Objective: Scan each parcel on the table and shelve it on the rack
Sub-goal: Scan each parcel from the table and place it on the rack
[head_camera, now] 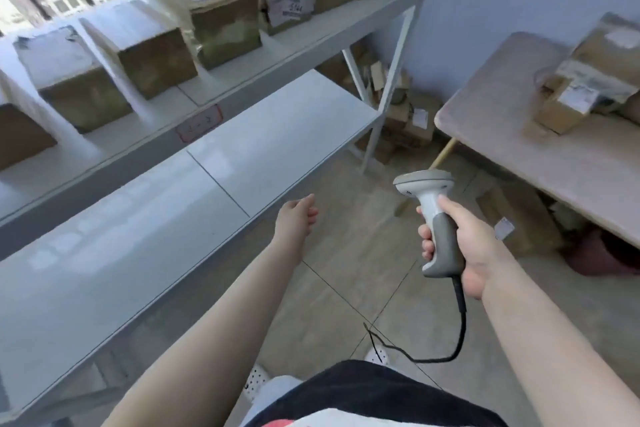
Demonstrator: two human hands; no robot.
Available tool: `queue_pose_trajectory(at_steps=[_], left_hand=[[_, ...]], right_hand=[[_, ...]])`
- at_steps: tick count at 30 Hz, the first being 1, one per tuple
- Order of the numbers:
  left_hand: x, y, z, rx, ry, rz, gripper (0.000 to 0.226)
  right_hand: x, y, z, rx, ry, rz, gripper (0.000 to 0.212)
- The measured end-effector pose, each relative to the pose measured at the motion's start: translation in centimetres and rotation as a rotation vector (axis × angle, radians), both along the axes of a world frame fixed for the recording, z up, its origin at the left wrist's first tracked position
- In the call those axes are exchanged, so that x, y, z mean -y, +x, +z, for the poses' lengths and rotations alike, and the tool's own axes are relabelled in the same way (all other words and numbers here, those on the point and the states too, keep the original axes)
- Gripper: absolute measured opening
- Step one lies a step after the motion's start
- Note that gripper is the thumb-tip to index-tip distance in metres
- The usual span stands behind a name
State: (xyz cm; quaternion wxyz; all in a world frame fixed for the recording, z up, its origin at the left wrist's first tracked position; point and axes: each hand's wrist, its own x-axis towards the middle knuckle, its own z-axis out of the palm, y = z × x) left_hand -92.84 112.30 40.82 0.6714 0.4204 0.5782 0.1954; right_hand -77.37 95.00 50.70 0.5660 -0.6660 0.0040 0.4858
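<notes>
My right hand (464, 239) grips the handle of a grey and white barcode scanner (433, 215), its head pointing up and away, its black cable hanging to the floor. My left hand (296, 218) hangs empty with loosely curled fingers, just off the front edge of the rack's bare lower shelf (173, 218). Brown cardboard parcels (585, 80) with white labels lie piled on the table (512, 135) at the far right. Several labelled parcels (221, 14) stand in a row on the rack's upper shelf (311, 42).
More boxes (408, 121) sit on the floor in the corner behind the rack and under the table. A wooden stick (443, 156) leans by the table's left edge. Tiled floor lies open between rack and table. A barred window is behind the rack.
</notes>
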Motion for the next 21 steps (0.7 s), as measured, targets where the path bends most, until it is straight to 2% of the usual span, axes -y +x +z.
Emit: queue_pose_trajectory(at_steps=[6,9,16,21], left_hand=[[5.6,13.7,-0.3,0.015,-0.028,-0.152,0.015],[7.9,19.6,0.0,0.031,-0.026,-0.241,0.022],[11.3,31.4,0.5,0.063,-0.035,-0.414,0.027],[12.1,39.3,-0.2,0.074,-0.078,-0.477,0.021]], right_hand=[[8.7,11.6,0.1,0.033,-0.016,-0.205,0.035],[12.8,16.3,0.9,0.077,-0.007,-0.322,0.036],[20.4,23.8,0.8,0.145,-0.044,-0.563,0.037],[24.0,29.3,0.3,0.159,-0.093,-0.746,0.044]])
